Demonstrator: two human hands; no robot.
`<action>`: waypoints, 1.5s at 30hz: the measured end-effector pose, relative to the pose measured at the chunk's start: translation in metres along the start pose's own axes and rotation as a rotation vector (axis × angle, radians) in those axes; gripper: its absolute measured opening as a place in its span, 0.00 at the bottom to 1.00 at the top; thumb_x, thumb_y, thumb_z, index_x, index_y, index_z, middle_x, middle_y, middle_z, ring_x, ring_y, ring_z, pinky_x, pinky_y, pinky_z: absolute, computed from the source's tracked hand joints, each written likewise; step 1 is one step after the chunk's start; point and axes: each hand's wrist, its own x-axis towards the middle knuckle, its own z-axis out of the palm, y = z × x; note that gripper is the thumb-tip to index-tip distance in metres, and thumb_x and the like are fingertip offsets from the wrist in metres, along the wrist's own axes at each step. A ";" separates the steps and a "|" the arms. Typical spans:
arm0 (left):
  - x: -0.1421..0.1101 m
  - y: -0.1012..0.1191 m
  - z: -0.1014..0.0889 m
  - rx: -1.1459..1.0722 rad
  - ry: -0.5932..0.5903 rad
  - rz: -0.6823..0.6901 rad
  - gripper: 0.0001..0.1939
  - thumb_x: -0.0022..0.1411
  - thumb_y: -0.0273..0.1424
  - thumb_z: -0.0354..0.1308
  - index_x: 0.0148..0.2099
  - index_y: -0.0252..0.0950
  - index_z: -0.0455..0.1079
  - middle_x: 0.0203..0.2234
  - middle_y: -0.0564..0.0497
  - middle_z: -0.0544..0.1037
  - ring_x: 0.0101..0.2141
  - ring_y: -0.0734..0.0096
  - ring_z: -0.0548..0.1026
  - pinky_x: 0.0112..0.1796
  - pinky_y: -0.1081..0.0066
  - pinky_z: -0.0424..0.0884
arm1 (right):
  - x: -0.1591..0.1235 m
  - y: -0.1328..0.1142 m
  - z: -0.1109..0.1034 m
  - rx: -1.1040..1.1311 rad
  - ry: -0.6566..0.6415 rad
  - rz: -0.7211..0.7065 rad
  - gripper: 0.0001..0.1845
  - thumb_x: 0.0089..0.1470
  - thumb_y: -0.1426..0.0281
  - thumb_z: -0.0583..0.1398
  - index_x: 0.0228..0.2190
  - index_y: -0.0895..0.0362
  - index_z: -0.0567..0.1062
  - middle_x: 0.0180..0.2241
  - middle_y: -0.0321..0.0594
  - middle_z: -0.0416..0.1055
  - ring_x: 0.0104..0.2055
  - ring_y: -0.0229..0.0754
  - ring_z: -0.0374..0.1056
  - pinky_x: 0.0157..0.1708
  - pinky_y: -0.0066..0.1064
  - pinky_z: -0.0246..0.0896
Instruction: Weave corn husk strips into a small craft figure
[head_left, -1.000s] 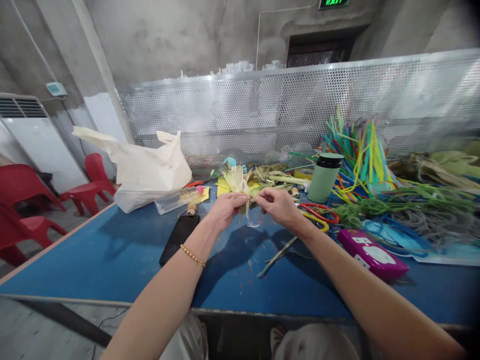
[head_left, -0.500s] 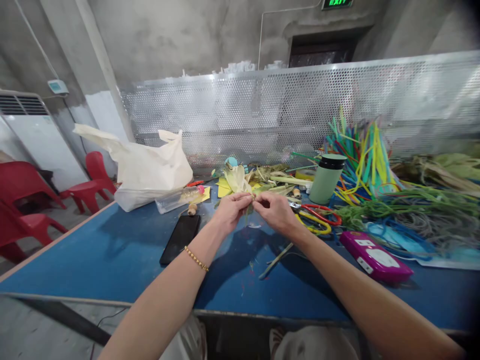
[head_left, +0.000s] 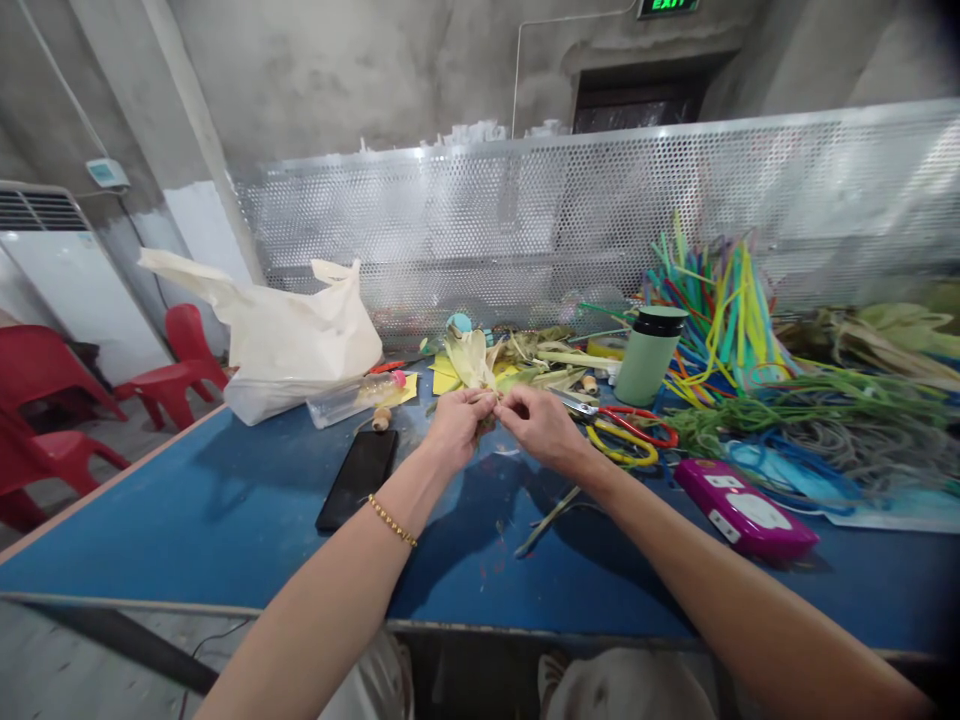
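My left hand is closed on the base of a pale corn-husk bundle, whose leaves fan out above the fingers. Close beside it, my right hand pinches at the same base, its fingertips nearly touching the left thumb. What exactly lies between the right fingers is too small to make out. Behind the bundle lie more dried husks and yellow paper. Red-and-yellow-handled scissors or pliers rest just right of my right hand.
A black phone and a white plastic bag are on the left of the blue table. To the right stand a green tumbler, a magenta case, colourful strips and tangled cords. A perforated metal screen runs behind.
Both hands stay together at the husk base, with the right fingers shifting slightly against it. The whole view has moved a little, so things appear slightly further left.
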 end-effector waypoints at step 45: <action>0.001 0.003 -0.003 -0.055 0.053 -0.043 0.09 0.43 0.18 0.72 0.24 0.28 0.73 0.20 0.51 0.74 0.22 0.78 0.70 0.28 0.73 0.66 | -0.001 0.002 0.004 0.082 -0.048 -0.035 0.13 0.51 0.69 0.55 0.17 0.55 0.62 0.17 0.31 0.59 0.22 0.35 0.54 0.25 0.28 0.47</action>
